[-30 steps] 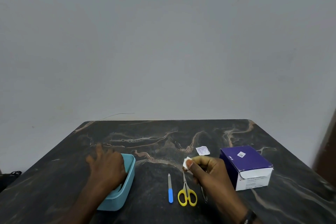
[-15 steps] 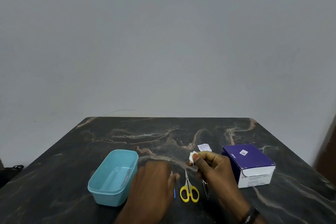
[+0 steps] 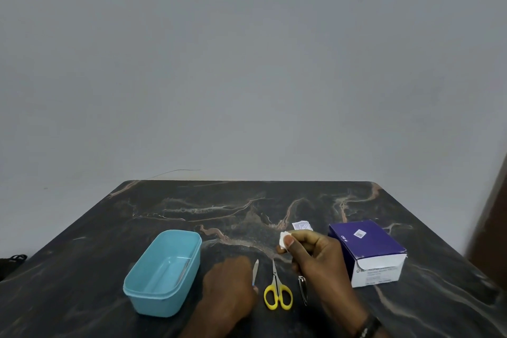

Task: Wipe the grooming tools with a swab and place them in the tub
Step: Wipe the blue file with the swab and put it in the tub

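The left hand (image 3: 229,287) lies low on the dark marble table (image 3: 274,200), just right of the blue tub (image 3: 163,273), its fingers closing on the blue handle of a nail file (image 3: 255,271); the handle is mostly hidden under the hand, so whether the file is gripped or only touched cannot be told. The right hand (image 3: 315,258) is raised a little above the table, farther right of the tub, pinching a small white swab (image 3: 283,240) between thumb and forefinger.

The file's metal blade points away from the person. Right of the tub beyond the file lie yellow-handled scissors (image 3: 277,292), blades closed, and then a metal nail clipper (image 3: 302,287), partly under the right wrist. Inside the tub a thin metal tool (image 3: 183,269) leans along its right wall. Far right of the tub stands a purple and white box (image 3: 369,251), with a torn white sachet (image 3: 301,225) behind the right hand.
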Demonstrator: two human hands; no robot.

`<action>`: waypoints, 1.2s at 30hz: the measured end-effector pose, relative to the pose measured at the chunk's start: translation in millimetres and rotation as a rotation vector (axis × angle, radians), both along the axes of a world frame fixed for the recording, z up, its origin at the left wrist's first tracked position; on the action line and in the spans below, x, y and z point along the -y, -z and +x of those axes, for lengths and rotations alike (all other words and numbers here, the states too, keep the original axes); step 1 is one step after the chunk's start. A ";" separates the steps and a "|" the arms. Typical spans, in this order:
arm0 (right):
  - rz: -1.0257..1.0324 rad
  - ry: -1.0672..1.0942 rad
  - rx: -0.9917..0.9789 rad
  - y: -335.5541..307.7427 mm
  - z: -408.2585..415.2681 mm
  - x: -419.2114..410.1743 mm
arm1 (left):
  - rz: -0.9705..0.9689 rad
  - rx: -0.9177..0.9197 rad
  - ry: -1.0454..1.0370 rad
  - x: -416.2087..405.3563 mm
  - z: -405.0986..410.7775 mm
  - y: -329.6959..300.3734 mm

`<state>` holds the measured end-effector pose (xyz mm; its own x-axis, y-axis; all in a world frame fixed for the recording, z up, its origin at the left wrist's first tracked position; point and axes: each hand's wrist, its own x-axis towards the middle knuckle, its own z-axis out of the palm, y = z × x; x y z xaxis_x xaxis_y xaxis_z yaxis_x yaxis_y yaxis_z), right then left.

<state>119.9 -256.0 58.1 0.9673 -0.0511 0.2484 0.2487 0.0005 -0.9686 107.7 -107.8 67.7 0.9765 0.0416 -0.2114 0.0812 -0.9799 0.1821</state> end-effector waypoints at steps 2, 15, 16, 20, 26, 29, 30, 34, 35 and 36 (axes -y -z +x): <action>-0.008 -0.001 -0.002 -0.6 -0.3 0.0 | -0.019 -0.009 0.003 -2.1 2.0 0.3; -0.002 0.032 0.004 -1.0 -0.4 -1.9 | -0.522 0.557 -0.059 -8.7 29.2 -1.1; 0.010 0.034 -0.005 -0.9 0.0 -1.9 | -0.692 0.582 -0.048 -5.6 32.5 -4.5; 0.060 0.045 -0.068 0.3 3.5 0.7 | -1.254 0.500 -0.006 8.9 35.7 -5.8; 0.161 0.072 -0.154 1.9 9.2 0.6 | -1.478 0.413 -0.075 22.6 24.0 24.3; 0.161 0.078 -0.155 2.3 7.5 -1.1 | -1.474 0.393 -0.064 26.5 19.1 29.5; 0.154 0.084 -0.157 2.5 6.9 -1.4 | -1.465 0.395 -0.066 26.5 18.1 30.2; 0.143 0.098 -0.162 3.3 7.9 -0.3 | -1.428 0.429 -0.076 21.2 17.2 29.5; 0.140 0.094 -0.164 2.9 7.7 -0.2 | -1.421 0.428 -0.079 19.8 17.0 29.2; 0.141 0.088 -0.164 2.5 7.4 0.0 | -1.418 0.426 -0.082 19.1 17.0 29.3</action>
<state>127.3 -256.0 55.5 0.9844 -0.1600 0.0726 0.0930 0.1239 -0.9879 124.7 -126.9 38.4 0.9790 0.1075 0.1730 -0.1777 0.0356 0.9834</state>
